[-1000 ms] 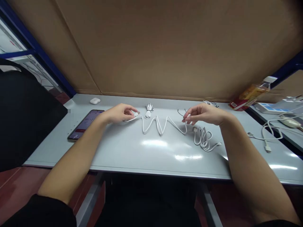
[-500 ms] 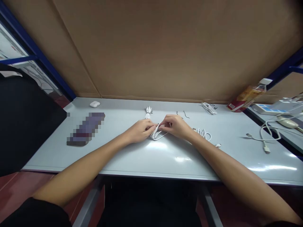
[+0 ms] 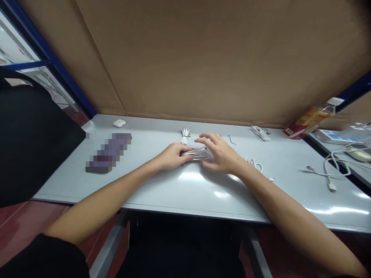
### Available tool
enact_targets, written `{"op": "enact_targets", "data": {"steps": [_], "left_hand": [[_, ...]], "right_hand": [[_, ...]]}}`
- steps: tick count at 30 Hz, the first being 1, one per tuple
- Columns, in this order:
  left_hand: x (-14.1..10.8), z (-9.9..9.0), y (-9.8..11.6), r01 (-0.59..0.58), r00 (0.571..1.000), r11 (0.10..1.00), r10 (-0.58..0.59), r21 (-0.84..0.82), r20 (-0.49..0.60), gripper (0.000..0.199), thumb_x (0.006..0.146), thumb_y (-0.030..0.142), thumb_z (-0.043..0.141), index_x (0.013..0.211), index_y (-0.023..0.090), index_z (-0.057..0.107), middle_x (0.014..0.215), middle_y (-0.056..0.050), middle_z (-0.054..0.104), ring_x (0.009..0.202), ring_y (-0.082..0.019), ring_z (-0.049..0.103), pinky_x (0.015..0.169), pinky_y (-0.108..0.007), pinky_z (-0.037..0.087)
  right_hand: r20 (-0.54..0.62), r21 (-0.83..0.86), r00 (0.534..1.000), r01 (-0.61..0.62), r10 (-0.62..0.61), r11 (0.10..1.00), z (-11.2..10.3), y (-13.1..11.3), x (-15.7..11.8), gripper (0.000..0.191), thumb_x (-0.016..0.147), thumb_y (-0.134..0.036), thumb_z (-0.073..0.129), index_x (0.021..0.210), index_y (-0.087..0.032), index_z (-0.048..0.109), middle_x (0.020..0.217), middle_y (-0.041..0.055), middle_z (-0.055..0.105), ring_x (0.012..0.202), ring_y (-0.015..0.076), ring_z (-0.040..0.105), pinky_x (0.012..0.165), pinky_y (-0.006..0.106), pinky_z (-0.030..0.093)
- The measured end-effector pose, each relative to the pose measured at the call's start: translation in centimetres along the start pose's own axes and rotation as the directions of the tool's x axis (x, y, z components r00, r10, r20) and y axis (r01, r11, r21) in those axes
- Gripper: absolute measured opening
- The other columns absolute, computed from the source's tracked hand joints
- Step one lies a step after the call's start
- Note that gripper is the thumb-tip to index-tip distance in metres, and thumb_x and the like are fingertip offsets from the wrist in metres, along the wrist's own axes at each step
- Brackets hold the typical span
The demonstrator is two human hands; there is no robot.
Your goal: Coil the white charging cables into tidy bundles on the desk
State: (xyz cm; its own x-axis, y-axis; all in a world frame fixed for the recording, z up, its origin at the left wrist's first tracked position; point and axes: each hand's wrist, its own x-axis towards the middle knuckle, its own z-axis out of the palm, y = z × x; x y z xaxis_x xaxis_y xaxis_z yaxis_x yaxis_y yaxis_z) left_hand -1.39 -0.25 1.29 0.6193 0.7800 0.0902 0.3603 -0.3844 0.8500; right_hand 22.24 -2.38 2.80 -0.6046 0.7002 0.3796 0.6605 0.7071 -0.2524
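- Pinching one end of a coiled white cable point(image 3: 198, 154) between thumb and fingers, the left hand point(image 3: 173, 156) holds it low at the middle of the glossy pale-grey desk point(image 3: 162, 193).
- The right hand point(image 3: 222, 156) is unclenched, its fingers spread and curved around the coil's other end; whether it touches the cable, I cannot tell.
- A clear plastic bottle with a white cap point(image 3: 314, 116) wears a red and yellow label carrying a pale patch; its print is too small to read.
- The bottle seems to hold amber liquid, though the label hides most of it.
- A dark oblong object point(image 3: 110, 152), left of the hands, is masked by blocks, hiding any writing.
- Near the back edge sits a small rounded white plastic case point(image 3: 119, 123), its lid closed.
- Just behind the hands lies a white cable bundle bound with a black tie point(image 3: 185, 136).
- Another looped white cable point(image 3: 260, 133) lies near the bottle.
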Motion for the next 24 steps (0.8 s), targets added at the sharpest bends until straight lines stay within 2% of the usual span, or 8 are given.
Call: {"op": "enact_targets", "data": {"steps": [2,4,8,10,12,16,20,24], "left_hand": [[0.0,-0.1,-0.3,0.105,0.993,0.978,-0.093,-0.179,0.077,0.023,0.089,0.041,0.073,0.098,0.02,0.074,0.076,-0.002,0.071,0.069,-0.018,0.065,0.067,-0.03,0.049],[0.1,-0.1,-0.8,0.193,0.981,0.922,-0.172,-0.335,0.092,0.033,0.084,0.039,0.08,0.109,0.022,0.067,0.08,-0.002,0.074,0.074,-0.019,0.07,0.074,-0.032,0.053],[0.3,0.1,-0.9,0.194,0.981,0.907,-0.184,-0.373,0.064,0.035,0.084,0.036,0.081,0.106,0.021,0.058,0.077,-0.002,0.074,0.076,-0.02,0.072,0.076,-0.033,0.053],[0.1,0.2,-0.3,0.128,0.992,0.959,-0.123,-0.254,0.034,0.032,0.088,0.035,0.076,0.112,0.02,0.061,0.082,-0.003,0.074,0.077,-0.02,0.071,0.075,-0.033,0.053],[-0.2,0.3,0.4,0.022,1.0,1.0,-0.022,-0.022,0.002,0.029,0.094,0.037,0.066,0.119,0.021,0.065,0.092,-0.005,0.075,0.082,-0.021,0.071,0.075,-0.033,0.051],[-0.8,1.1,1.1,-0.139,0.99,0.906,0.128,0.399,0.054,0.028,0.103,0.044,0.051,0.109,0.022,0.067,0.102,-0.008,0.072,0.089,-0.025,0.067,0.078,-0.036,0.048],[-0.7,2.2,0.7,-0.089,0.995,0.778,0.044,0.622,0.088,0.035,0.107,0.05,0.043,0.101,0.021,0.061,0.097,-0.009,0.069,0.088,-0.027,0.065,0.071,-0.035,0.043],[-0.5,2.1,1.1,-0.077,0.99,0.731,-0.024,0.678,0.137,0.034,0.11,0.047,0.036,0.103,0.02,0.057,0.094,-0.007,0.068,0.083,-0.026,0.064,0.065,-0.034,0.039]], "right_hand": [[0.087,-0.053,0.996,0.025,-0.021,0.998,0.2,-0.3,0.1,0.046,0.087,-0.025,0.067,0.133,-0.022,0.061,0.126,0.0157,0.068,0.114,0.0346,0.061,0.093,0.047,0.049],[0.185,-0.12,0.981,-0.029,0.051,0.992,0.5,-0.7,0.3,0.027,0.093,-0.028,0.064,0.118,-0.02,0.068,0.105,0.0132,0.073,0.094,0.03,0.066,0.081,0.041,0.049],[0.296,-0.266,0.928,-0.147,0.226,0.953,0.4,-1.2,0.6,0.014,0.097,-0.028,0.06,0.09,-0.019,0.069,0.084,0.0099,0.073,0.067,0.022,0.062,0.059,0.034,0.036],[0.315,-0.316,0.913,-0.158,0.261,0.936,0.2,-1.3,0.6,0.014,0.097,-0.025,0.06,0.087,-0.02,0.068,0.079,0.0093,0.072,0.062,0.0213,0.061,0.056,0.033,0.032],[0.322,-0.352,0.904,-0.162,0.282,0.922,0.1,-1.3,0.6,0.015,0.096,-0.025,0.06,0.087,-0.02,0.07,0.076,0.0102,0.072,0.06,0.0225,0.062,0.055,0.034,0.031],[0.322,-0.387,0.895,-0.173,0.308,0.906,0.4,-1.3,0.6,0.018,0.095,-0.029,0.062,0.084,-0.02,0.072,0.074,0.0131,0.072,0.061,0.026,0.064,0.057,0.036,0.035],[0.334,-0.401,0.883,-0.185,0.331,0.897,0.6,-1.5,0.7,0.031,0.098,-0.043,0.06,0.082,-0.02,0.072,0.072,0.0139,0.071,0.063,0.0267,0.065,0.057,0.036,0.034],[0.364,-0.358,0.874,-0.188,0.322,0.915,0.0,-1.5,0.8,0.038,0.097,-0.05,0.057,0.076,-0.02,0.069,0.066,0.0106,0.067,0.06,0.0227,0.059,0.056,0.033,0.03]]}}
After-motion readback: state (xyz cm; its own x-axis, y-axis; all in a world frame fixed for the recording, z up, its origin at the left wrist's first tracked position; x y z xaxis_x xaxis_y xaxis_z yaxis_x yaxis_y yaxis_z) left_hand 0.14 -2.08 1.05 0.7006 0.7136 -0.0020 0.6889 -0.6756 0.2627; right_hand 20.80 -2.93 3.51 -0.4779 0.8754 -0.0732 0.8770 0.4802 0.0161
